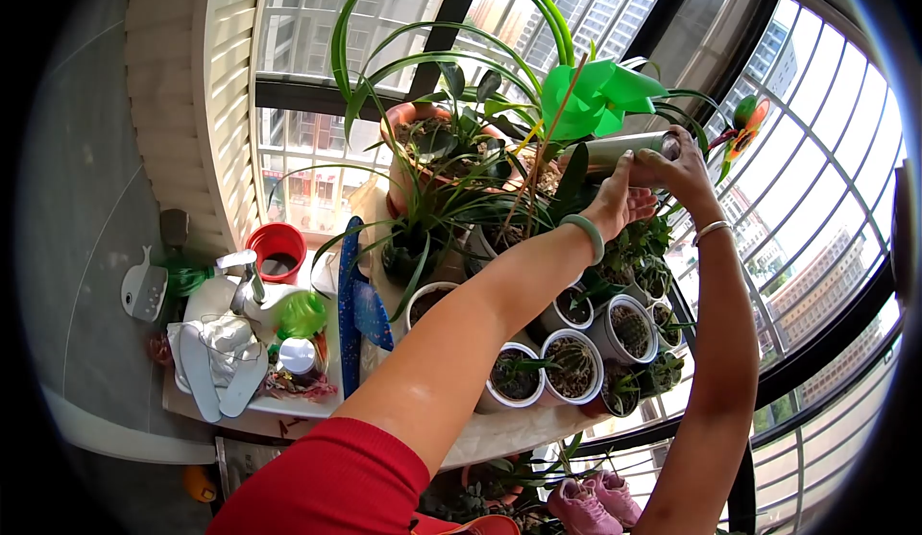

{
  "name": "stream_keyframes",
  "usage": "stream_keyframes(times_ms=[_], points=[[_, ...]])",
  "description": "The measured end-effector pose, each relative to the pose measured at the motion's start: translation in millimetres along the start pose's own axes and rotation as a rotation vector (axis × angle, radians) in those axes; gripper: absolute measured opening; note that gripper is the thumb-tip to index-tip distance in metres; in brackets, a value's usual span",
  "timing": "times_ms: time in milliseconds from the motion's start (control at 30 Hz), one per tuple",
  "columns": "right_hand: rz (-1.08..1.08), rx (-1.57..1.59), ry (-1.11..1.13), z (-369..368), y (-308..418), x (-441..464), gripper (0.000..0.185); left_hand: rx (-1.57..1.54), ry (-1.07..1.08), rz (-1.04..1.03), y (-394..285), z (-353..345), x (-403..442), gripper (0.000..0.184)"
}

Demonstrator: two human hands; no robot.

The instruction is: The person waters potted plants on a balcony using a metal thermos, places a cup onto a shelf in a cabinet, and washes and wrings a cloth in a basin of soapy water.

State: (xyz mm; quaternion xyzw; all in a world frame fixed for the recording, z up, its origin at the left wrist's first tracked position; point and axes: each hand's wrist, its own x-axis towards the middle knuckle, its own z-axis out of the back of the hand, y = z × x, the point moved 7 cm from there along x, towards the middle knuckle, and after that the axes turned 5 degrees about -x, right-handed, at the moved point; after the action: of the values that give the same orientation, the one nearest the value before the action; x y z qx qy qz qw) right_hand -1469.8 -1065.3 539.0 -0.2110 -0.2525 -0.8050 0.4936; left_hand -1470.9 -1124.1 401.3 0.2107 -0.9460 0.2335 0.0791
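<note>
My right hand (pixel 680 167), with a silver bracelet at its wrist, is wrapped around the right end of a shiny metal cylinder (pixel 624 149). The cylinder lies nearly level above the potted plants; its left end is partly hidden by leaves. My left hand (pixel 619 201), below a green bangle, is just under the cylinder. Its thumb points up by the metal and its fingers are loosely bent and apart, with nothing seen in them. Close by stands a green pinwheel (pixel 595 98) on a thin stick. Long-leaved plants (pixel 423 213) surround it.
Several small white pots (pixel 571 367) crowd the ledge below my arms. To the left are a red pot (pixel 279 250), a blue speckled object (pixel 351 304) and a white tray (pixel 288 403) of bottles and odds and ends. Barred windows (pixel 816 151) enclose the right side. Pink shoes (pixel 586 506) sit below.
</note>
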Motion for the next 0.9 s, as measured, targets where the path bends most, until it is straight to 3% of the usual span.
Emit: stream_keyframes(times_ms=[267, 467, 633, 733, 800, 900], points=[[0.075, -0.088, -0.078, -5, -7, -10, 0.079, 0.024, 0.065, 0.033, -2, 0, -10, 0.067], [0.004, -0.019, -0.213, 5, -12, -56, 0.074, 0.080, 0.097, 0.088, 9, -3, -18, 0.061], [-0.173, 0.328, -0.384, -5, -47, -111, 0.073, 0.271, 0.133, 0.117, 24, -1, -27, 0.044], [-0.265, 0.781, -0.422, -24, -54, -146, 0.070, 0.417, 0.114, 0.045, 33, -4, -40, 0.043], [-0.362, 0.902, -0.482, -30, -51, -172, 0.070, 0.501, 0.055, 0.001, 34, -6, -54, 0.064], [-0.409, 1.181, -0.538, -48, -51, -208, 0.071, 0.620, 0.096, -0.112, 40, -14, -76, 0.076]])
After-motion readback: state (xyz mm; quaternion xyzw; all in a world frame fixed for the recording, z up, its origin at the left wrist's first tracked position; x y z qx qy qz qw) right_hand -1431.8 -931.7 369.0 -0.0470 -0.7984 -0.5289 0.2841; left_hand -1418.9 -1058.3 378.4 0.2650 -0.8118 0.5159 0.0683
